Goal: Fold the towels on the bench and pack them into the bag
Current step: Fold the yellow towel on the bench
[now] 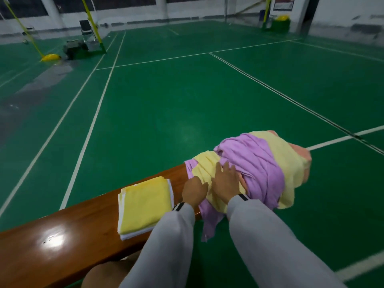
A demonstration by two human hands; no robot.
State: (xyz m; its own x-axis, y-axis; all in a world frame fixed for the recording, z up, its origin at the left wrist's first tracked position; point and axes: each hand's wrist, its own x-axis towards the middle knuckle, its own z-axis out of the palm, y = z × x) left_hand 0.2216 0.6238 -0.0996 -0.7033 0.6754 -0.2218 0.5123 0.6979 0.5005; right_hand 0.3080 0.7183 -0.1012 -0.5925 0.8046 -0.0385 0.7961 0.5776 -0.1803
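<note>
No text can be read — the wall poster (283,3) is too blurred.

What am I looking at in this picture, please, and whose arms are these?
There is no machine: a person wears one camera on the head, looking down at their own hands. A wooden bench stands on a green sports court. On it lie a folded stack, yellow over white, and to its right a loose heap of purple, yellow and pink towels. The right hand lies flat, fingers spread, on the heap's yellow towel. The left hand touches that towel's edge; whether it grips is unclear. No bag is in view.
</note>
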